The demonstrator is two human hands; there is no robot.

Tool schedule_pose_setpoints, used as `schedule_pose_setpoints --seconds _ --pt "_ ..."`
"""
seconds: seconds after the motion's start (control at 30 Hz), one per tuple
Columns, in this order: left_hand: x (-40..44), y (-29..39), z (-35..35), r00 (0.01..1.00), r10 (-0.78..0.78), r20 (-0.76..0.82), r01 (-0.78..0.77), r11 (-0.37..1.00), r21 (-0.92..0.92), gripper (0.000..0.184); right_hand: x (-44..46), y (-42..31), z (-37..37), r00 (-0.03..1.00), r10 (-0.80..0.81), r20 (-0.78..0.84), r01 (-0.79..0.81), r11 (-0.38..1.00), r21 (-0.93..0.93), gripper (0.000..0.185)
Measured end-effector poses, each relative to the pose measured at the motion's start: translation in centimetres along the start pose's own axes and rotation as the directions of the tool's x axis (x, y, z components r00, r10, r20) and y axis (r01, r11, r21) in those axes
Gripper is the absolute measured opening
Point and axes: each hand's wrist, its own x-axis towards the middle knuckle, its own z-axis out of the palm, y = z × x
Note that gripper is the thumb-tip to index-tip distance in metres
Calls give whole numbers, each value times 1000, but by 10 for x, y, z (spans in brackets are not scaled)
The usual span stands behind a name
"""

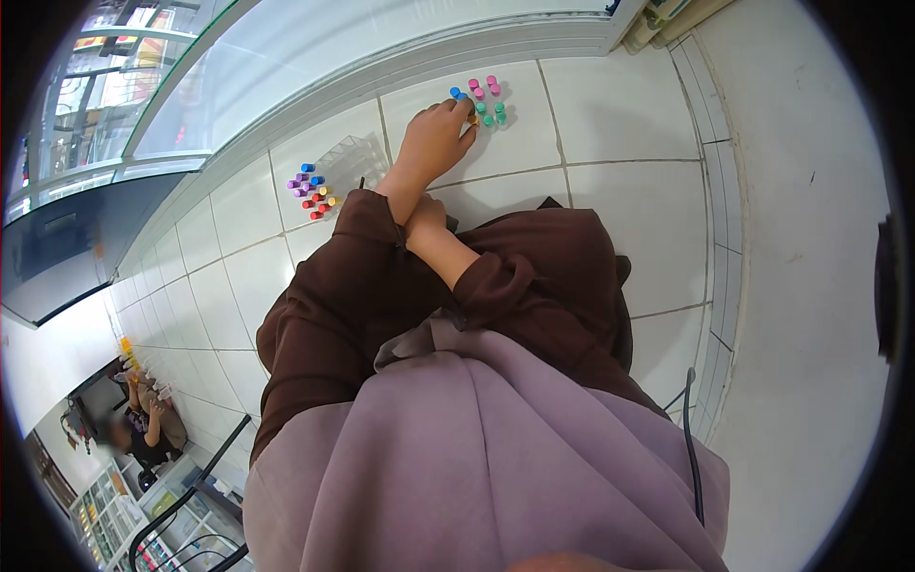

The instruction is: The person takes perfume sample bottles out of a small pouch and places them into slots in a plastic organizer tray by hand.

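My left hand (438,133) reaches forward over the tiled floor, its fingers curled in a pinch around a small yellow piece (474,120), mostly hidden. Beside those fingertips stand small cylinders with coloured tops: a blue one (456,92), several pink ones (479,92) and several green ones (488,120). My right hand (426,215) lies under my left forearm, near the wrist, and its fingers are hidden. Left of my arm sits a clear plastic rack (353,157). By it stands another group of cylinders, with blue, purple (303,188), red (316,208) and yellow tops.
A glass display case (410,38) with a pale frame runs along the far side. At right is a white wall (801,238). A dark cable (694,448) hangs at lower right. Far left, another person (152,429) sits on the floor near shelves (110,515).
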Motion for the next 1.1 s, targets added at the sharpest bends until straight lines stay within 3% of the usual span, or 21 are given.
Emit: schedule_pose_setpoints --seconds 0.3,0.4,0.53,0.6,0.7,0.77,0.8,0.83,0.9,1.03,1.1 --pt "-11 -4 3 995 -100 6 100 994 -36 17 -2 0 0 998 -43 49 46 996 -77 34" --pt "-21 -7 -7 980 -179 -87 168 979 -119 20 -8 -6 -9 999 -35 34 35 999 -12 34" --pt "-43 -5 -61 837 -503 -218 348 794 -498 18 -9 -18 -22 997 73 23 -76 957 279 43" --pt "-65 -6 -95 738 -637 -223 318 620 -717 20 -11 -17 -25 988 147 -55 -102 866 489 52" --pt "-108 -1 -150 711 -692 -125 338 492 -802 21 1 -13 -18 945 252 -210 -27 697 717 60" --pt "-143 -10 -164 705 -709 -2 374 374 -849 19 14 -3 -4 913 338 -228 65 432 899 60" --pt "-158 -14 -165 701 -711 60 390 311 -867 19 1 -6 -15 952 260 -163 113 199 974 52" --pt "-171 -17 -162 684 -722 104 424 276 -863 19 -21 -19 -34 971 190 -146 128 102 986 43" --pt "-190 -21 -144 651 -733 197 484 200 -852 19 -29 -21 -32 996 61 -58 46 190 981 36" --pt "-191 -20 -111 583 -785 208 545 189 -817 22 -33 -27 -10 976 -133 -175 216 449 867 30" --pt "-185 -20 -103 613 -757 228 495 142 -857 22 -25 -15 2 953 -186 -240 303 546 781 28"
